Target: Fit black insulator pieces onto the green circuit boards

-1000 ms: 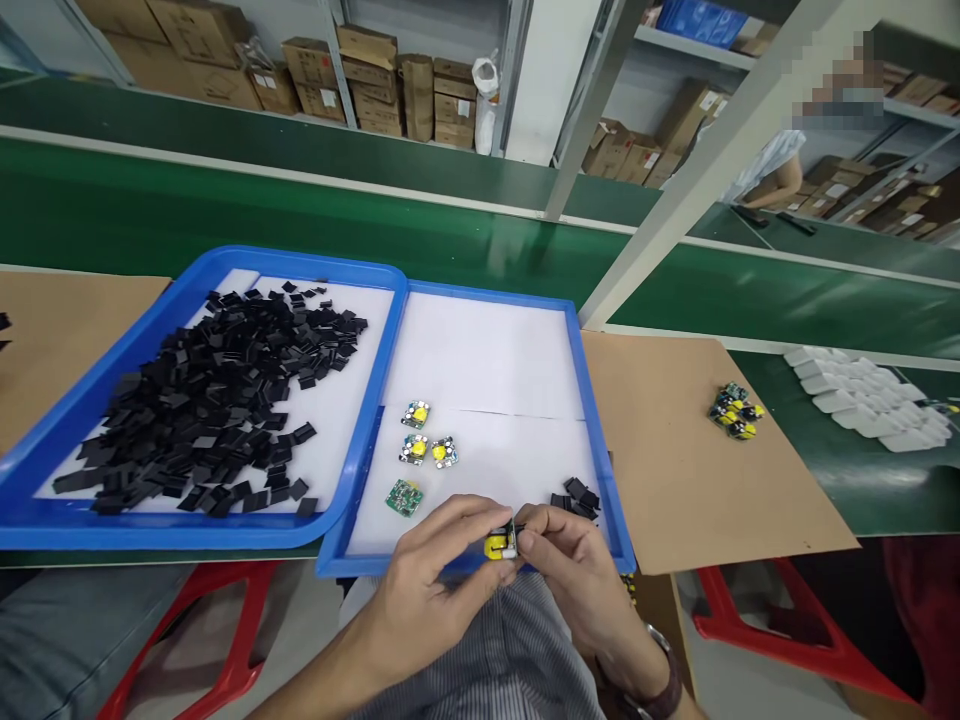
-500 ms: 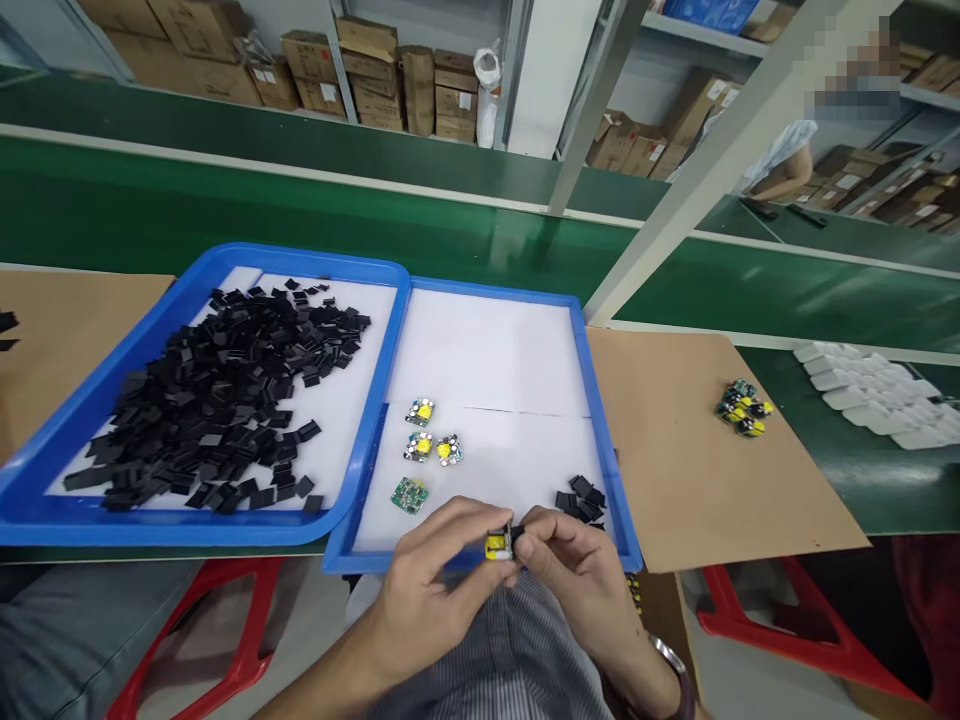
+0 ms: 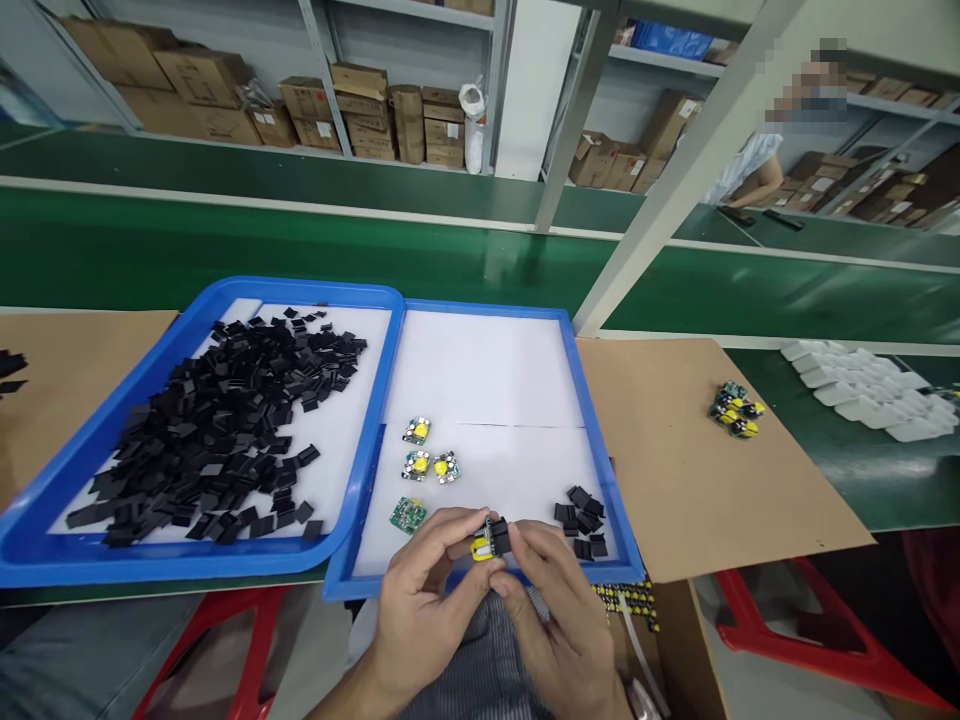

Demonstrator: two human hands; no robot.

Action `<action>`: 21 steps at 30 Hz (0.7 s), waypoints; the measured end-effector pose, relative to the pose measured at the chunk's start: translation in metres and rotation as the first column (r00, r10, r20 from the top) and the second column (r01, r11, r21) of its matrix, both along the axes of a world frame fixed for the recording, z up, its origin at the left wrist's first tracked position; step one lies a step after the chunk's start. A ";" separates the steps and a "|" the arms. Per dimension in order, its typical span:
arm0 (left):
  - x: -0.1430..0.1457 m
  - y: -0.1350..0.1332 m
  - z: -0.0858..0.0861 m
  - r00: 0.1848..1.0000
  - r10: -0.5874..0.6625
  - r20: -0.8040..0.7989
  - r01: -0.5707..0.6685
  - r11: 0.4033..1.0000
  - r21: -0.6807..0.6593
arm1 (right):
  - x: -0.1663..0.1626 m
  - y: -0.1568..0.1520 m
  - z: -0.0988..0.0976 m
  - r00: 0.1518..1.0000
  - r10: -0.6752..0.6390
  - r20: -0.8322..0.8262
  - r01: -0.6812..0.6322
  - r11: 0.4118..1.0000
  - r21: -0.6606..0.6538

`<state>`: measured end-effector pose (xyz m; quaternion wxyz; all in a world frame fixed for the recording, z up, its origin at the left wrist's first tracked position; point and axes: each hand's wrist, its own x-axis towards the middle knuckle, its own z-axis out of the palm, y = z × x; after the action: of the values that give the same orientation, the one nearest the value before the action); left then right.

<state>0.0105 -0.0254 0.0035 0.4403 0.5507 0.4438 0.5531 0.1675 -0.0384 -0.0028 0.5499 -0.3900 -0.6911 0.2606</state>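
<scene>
Between thumb and fingers, my left hand pinches a small circuit board with a yellow part on it. A black rectangular piece sits against the board's right face, and the fingertips of my right hand are around it, thumb below and index finger at its right side. Both hands are over the front edge of the right blue tray. Beyond my left hand lie several more circuit boards, one green side up. A few loose black pieces lie behind my right hand.
A left blue tray holds a large heap of black pieces and overlaps the right tray. Further right, a cluster of boards rests on cardboard, with white plastic trays beyond. A person is behind the post.
My right fingers have shifted from a closed pinch to a looser grip, showing more of the black piece against the board. The camera view has tilted up slightly.
</scene>
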 end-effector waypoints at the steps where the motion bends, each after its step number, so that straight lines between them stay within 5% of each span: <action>1: -0.001 0.000 -0.001 1.000 0.000 -0.008 0.000 1.000 0.005 | -0.001 0.001 0.000 1.000 -0.002 0.003 0.002 1.000 0.006; 15: -0.013 0.005 0.004 0.981 -0.089 -0.175 0.108 0.989 0.103 | 0.002 0.006 -0.001 0.993 0.107 -0.051 -0.109 0.993 -0.036; 21: -0.010 0.011 -0.003 0.930 0.032 -0.366 0.053 0.974 0.219 | 0.005 0.011 0.004 0.989 0.102 -0.107 -0.119 0.980 -0.160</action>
<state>0.0004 -0.0142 0.0010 0.2875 0.6930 0.4496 0.4847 0.1722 -0.0269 0.0013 0.5334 -0.3821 -0.6597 0.3664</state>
